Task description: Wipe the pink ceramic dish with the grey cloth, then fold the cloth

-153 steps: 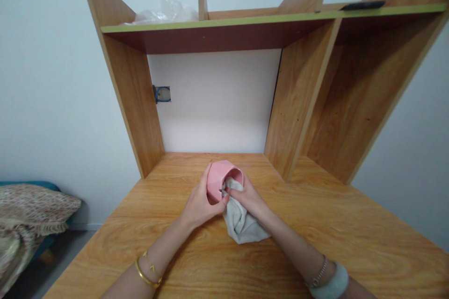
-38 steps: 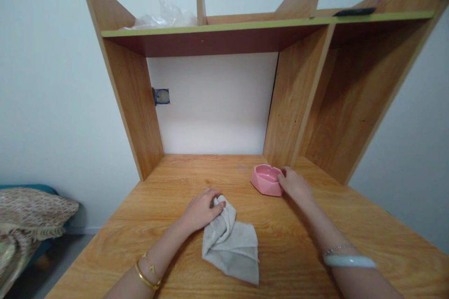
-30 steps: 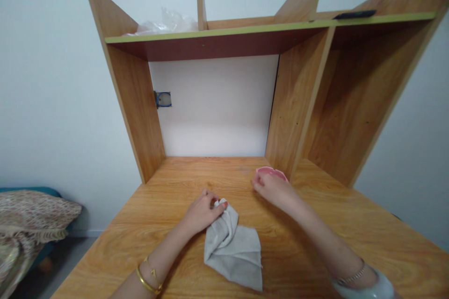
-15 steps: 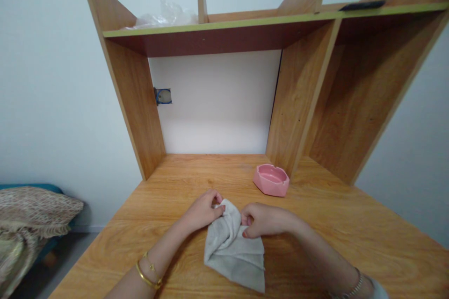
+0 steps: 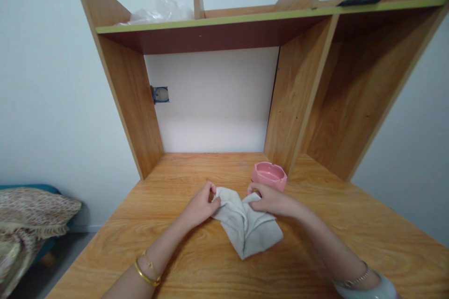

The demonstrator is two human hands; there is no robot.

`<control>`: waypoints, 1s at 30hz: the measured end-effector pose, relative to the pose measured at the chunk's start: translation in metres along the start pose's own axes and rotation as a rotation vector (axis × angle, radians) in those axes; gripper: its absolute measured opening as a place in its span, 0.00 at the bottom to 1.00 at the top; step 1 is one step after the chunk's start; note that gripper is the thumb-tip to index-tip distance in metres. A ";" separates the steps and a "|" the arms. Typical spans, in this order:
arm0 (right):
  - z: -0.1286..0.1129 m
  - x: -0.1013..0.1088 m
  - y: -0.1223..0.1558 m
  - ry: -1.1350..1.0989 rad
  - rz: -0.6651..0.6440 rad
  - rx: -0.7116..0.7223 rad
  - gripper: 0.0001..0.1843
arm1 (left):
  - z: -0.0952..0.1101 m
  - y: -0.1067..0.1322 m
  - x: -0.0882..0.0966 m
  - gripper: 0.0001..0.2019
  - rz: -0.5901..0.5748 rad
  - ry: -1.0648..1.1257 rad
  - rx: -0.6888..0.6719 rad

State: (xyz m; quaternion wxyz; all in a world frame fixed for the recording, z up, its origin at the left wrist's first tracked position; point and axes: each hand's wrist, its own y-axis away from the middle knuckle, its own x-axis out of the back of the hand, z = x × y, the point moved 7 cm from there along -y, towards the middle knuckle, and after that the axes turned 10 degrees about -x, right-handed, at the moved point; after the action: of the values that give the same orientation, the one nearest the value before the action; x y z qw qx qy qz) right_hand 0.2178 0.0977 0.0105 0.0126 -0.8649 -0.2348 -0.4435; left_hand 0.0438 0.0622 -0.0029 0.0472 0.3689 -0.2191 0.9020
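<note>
Nearest: gold bangles are worn on the L wrist (image 5: pixel 147 272), a pale bangle & thin bracelet on the R wrist (image 5: pixel 361 285). Both forearms are stretched fwd over the desk (image 5: pixel 351 224).

Mid-desk, the cloth (image 5: pixel 247 229) (grey, crumpled) is lain flat w/ its lower corner pointed toward the wearer. Its upper L corner is pinched by the left hand (image 5: pixel 199 205), thumb pressed to fingertips; its upper R corner is pinched the same way by the right hand (image 5: pixel 268 199), fingers curled in. The far edge is pulled between the 2 hands, w/ a fold sagging in the middle.

Just behind the right hand, the pink dish (image 5: pixel 269 175) is set upright on the desk, beside the hutch divider (image 5: pixel 280 117); contact w/ the hand can't be told.

Farther: a socket (image 5: pixel 159 95) is seen on the back wall. On the shelf (image 5: pixel 217 22), clear plastic (image 5: pixel 157 9) at L, a dark flat item (image 5: pixel 359 1) at R. Far L, bedding (image 5: pixel 31 215) is seen below desk level.
</note>
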 end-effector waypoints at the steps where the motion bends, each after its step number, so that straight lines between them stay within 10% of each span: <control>1: 0.001 0.004 0.001 0.013 0.019 -0.005 0.11 | -0.001 0.000 0.005 0.05 0.015 -0.028 0.021; 9: 0.021 0.034 0.007 0.166 0.139 -0.162 0.07 | -0.005 0.004 0.056 0.05 0.008 -0.499 0.270; 16: 0.014 0.042 0.012 0.377 0.253 -0.197 0.07 | -0.020 0.015 0.065 0.12 -0.157 -0.637 0.405; 21: -0.003 0.032 0.017 0.455 0.314 -0.098 0.11 | -0.007 0.011 0.069 0.13 -0.118 -0.586 0.197; 30: -0.013 -0.003 0.023 0.585 0.097 -0.109 0.14 | -0.003 0.019 0.037 0.20 -0.409 -0.336 0.015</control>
State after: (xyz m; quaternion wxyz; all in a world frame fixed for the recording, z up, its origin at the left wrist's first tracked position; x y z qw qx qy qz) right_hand 0.2157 0.0733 0.0208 0.0542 -0.7098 -0.1555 -0.6849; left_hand 0.0102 0.0435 0.0135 0.1888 0.5504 -0.1380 0.8015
